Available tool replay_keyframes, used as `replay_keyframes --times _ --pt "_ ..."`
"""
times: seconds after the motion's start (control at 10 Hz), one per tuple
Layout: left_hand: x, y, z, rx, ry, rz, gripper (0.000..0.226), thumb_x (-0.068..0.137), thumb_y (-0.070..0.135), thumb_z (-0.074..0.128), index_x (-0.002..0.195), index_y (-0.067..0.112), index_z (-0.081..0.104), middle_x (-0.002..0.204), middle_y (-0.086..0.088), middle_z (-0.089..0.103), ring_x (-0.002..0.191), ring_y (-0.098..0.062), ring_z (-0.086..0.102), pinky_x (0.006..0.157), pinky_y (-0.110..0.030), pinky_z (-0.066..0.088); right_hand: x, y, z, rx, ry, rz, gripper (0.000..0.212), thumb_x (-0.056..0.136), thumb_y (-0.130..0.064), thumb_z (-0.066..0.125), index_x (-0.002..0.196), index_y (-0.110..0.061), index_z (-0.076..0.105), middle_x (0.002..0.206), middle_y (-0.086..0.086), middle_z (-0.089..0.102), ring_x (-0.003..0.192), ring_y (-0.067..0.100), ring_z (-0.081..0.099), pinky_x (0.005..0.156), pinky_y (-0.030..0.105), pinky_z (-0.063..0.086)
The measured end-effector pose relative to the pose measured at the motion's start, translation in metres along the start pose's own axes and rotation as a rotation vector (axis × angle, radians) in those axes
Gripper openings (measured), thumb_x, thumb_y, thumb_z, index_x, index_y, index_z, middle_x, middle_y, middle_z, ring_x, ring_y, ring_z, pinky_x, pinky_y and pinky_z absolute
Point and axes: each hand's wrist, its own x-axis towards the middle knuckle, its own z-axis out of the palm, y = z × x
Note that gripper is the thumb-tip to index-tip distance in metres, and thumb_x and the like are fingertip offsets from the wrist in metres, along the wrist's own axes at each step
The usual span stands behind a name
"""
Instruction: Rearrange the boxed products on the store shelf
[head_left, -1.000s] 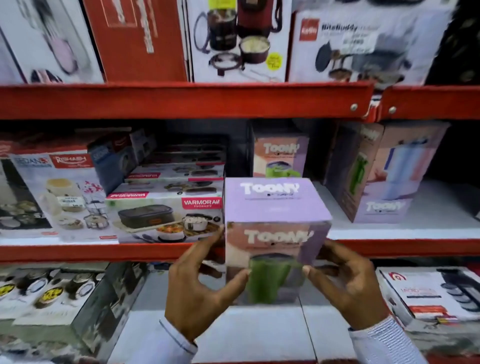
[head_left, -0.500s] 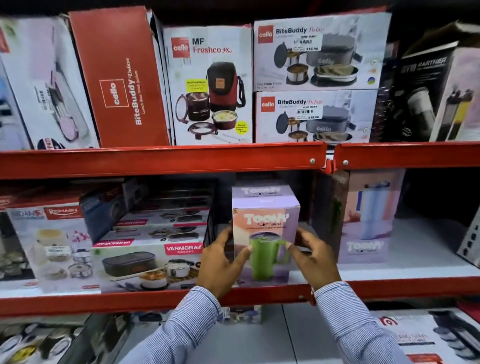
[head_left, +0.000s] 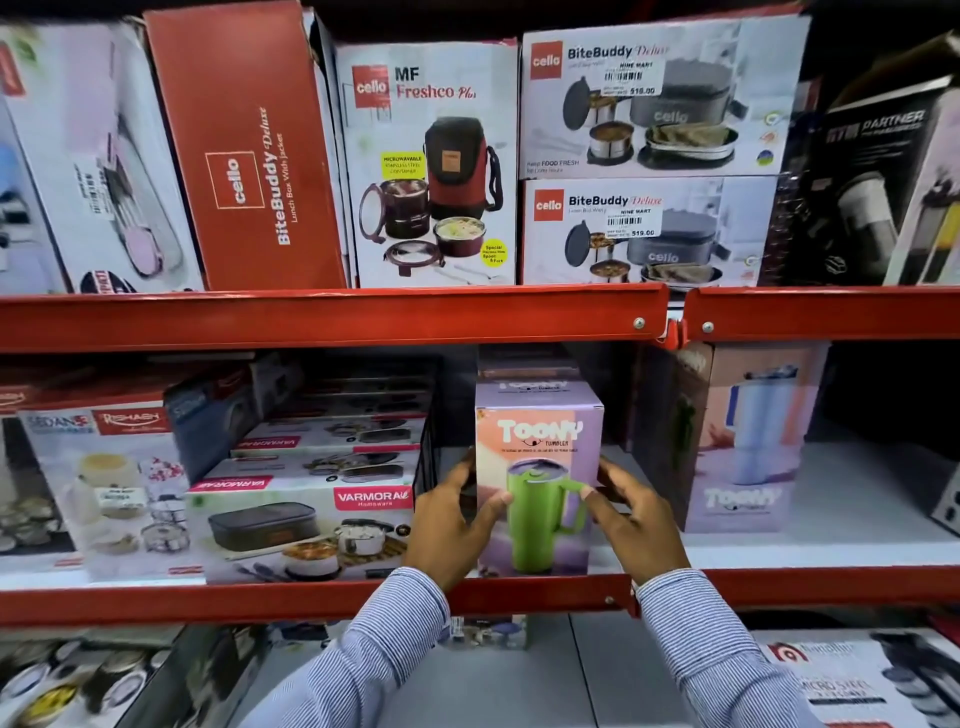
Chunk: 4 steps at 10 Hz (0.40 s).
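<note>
**A:** Where was the Toony Tumbler box (head_left: 540, 467) at that moment?

**B:** It stood upright at the front edge of the middle shelf (head_left: 779, 584), its printed face with a green mug turned outward. The left hand (head_left: 449, 535) cupped its left side, thumb across the front, and the right hand (head_left: 631, 519) did the same on the right side. Both sets of fingers curled around the box, gripping it.

**A:** What stood around it?

**B:** Directly behind it was a second lilac Toony box (head_left: 527, 376), mostly hidden. To the right, apart from it, stood a taller Toony box (head_left: 753, 447) showing a pale blue tumbler. To the left lay a stack of flat Varmora boxes (head_left: 306, 514), the front one picturing a lunch container and steel bowls, and beyond those a white box marked Rishabh (head_left: 111, 483).

**A:** And the upper shelf (head_left: 332, 319)?

**B:** Cello goods, mostly. A red BiteBuddy Deluxe box (head_left: 244, 156) stood on end, reading "Lunch Box With Jacket". Next came the MF Freshco Plus box (head_left: 431, 166) with a "Microwavable" sticker. Two white BiteBuddy Deluxe boxes (head_left: 654, 156) were stacked, each with a Nine Mart price label; the lower read 519.00. A dark box (head_left: 872, 182) at far right read "Partner".
</note>
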Motion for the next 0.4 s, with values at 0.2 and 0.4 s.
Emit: replay_keyframes --times 0.2,0.4 --pt "-0.0019 0.0062 0.0004 0.007 0.006 0.012 0.062 0.088 0.049 0.067 0.141 0.022 0.053 0.115 0.010 0.074 0.095 0.000 0.063 0.077 0.008 0.039 -0.0003 0.0011 -0.0017 -0.003 0.002 0.025 0.043 0.089 -0.027 0.066 0.131 -0.023 0.058 0.118 -0.002 0.071 0.106 0.013 0.067 0.096 0.041 0.055" --pt "-0.0052 0.0097 0.0011 0.018 0.069 0.017 0.062 0.086 0.049 0.069 0.139 0.018 0.054 0.119 0.003 0.075 0.107 -0.015 0.070 0.092 -0.019 0.051 -0.0026 0.0001 0.0023 -0.064 0.069 0.051 0.052 0.089 -0.028 0.066 0.138 -0.021 0.051 0.135 0.002 0.063 0.124 0.020 0.058 0.107 0.042 0.047"
